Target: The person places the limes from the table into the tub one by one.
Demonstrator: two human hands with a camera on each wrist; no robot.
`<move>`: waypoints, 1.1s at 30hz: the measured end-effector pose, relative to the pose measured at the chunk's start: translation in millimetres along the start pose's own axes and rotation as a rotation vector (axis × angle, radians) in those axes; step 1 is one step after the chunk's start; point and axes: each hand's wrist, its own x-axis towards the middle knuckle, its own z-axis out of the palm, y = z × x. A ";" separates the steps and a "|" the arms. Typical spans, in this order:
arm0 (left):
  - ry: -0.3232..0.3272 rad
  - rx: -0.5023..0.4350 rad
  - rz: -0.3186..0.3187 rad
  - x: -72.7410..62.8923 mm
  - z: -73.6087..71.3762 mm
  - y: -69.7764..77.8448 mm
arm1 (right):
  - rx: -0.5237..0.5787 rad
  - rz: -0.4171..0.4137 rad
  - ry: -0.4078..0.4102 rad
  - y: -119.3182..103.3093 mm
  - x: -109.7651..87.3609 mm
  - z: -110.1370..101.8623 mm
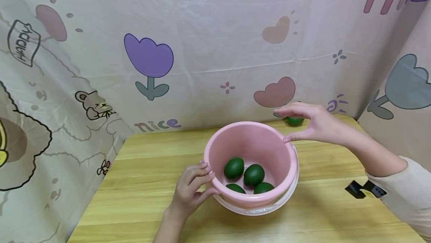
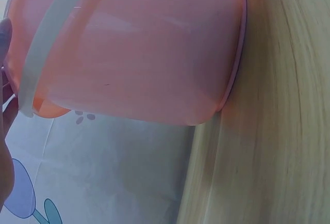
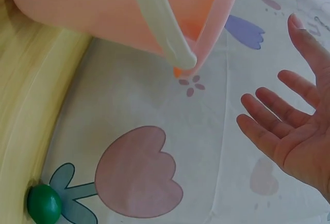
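Observation:
A pink bucket (image 1: 250, 134) stands upright on the wooden table, its white handle (image 1: 262, 210) lowered around the near side. Several smooth, dark green, egg-shaped fruits (image 1: 254, 175) lie on its bottom; their exact kind is unclear. My left hand (image 1: 188, 187) holds the bucket's left rim with fingertips and thumb. Over the right rim hovers my right hand (image 1: 311, 121), fingers and thumb spread apart, with nothing in the palm (image 3: 304, 152) in the right wrist view. Another green fruit (image 1: 294, 121) rests at the table's back edge, partly hidden behind the right hand.
The table (image 1: 151, 183) meets a hanging cloth (image 1: 208, 30) printed with tulips, hearts and words at the back. More printed cloth (image 1: 20, 97) hangs at the left and the right. A black device (image 1: 365, 189) sits by the right sleeve.

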 end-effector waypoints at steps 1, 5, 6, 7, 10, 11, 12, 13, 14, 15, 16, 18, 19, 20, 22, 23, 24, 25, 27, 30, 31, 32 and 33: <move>-0.001 0.000 0.002 0.1 0.1 -0.1 | -0.005 -0.002 0.006 1.6 0.2 -0.3; -0.001 -0.001 0.008 0.7 0.1 -0.4 | -0.023 0.001 0.019 7.2 1.0 -1.2; -0.001 0.000 0.008 0.9 0.1 -0.4 | -0.024 0.005 0.023 8.4 1.2 -1.3; -0.001 -0.001 0.009 1.0 0.0 -0.4 | -0.025 0.010 0.029 9.5 1.2 -1.4; -0.003 -0.001 0.007 1.6 -0.7 -0.1 | -0.028 0.032 0.040 12.6 1.2 -1.7; -0.003 0.000 0.008 1.7 -0.9 0.0 | -0.031 0.037 0.043 14.1 0.9 -1.7; -0.005 0.001 0.008 1.8 -1.1 0.2 | -0.030 0.044 0.044 15.1 0.7 -1.8; -0.006 0.000 0.008 1.9 -1.2 0.3 | -0.027 0.051 0.043 16.1 0.6 -2.1; -0.008 0.001 0.007 1.8 -1.4 0.5 | -0.026 0.058 0.042 17.1 0.5 -2.4; -0.010 0.001 0.007 1.7 -1.5 0.6 | -0.023 0.066 0.040 18.0 0.4 -2.8; -0.012 0.002 0.006 1.7 -1.6 0.7 | -0.025 0.073 0.039 19.0 0.2 -3.2; -0.015 0.001 0.004 1.5 -1.8 0.9 | -0.020 0.090 0.034 20.3 0.3 -4.4; -0.015 0.000 0.002 1.4 -1.8 0.9 | -0.022 0.096 0.031 21.4 0.2 -4.8; -0.015 -0.001 0.002 1.3 -1.8 0.9 | -0.026 0.101 0.028 22.8 0.2 -5.1; -0.015 -0.002 0.000 1.4 -1.8 1.0 | -0.032 0.117 0.021 25.3 -0.2 -6.0; -0.016 -0.002 0.000 1.4 -1.7 1.0 | -0.034 0.127 0.017 26.7 -0.4 -6.3; -0.016 -0.002 0.001 1.4 -1.6 1.0 | -0.039 0.138 0.012 28.3 -0.6 -6.6; -0.017 -0.002 0.000 1.3 -1.5 1.0 | -0.041 0.154 0.009 29.7 -0.9 -6.8; -0.018 -0.002 0.000 1.2 -1.5 1.1 | -0.041 0.185 0.001 32.2 -1.4 -7.2; -0.018 -0.002 -0.002 0.9 -1.8 1.5 | -0.034 0.236 -0.006 35.9 -1.7 -6.8; -0.018 -0.001 -0.003 0.8 -1.9 1.6 | -0.031 0.249 -0.006 36.9 -1.8 -6.7; -0.018 -0.001 -0.003 0.8 -2.1 1.6 | -0.034 0.256 -0.006 37.9 -1.7 -6.6; -0.019 -0.001 -0.003 0.9 -2.2 1.6 | -0.035 0.270 -0.005 38.8 -1.7 -6.5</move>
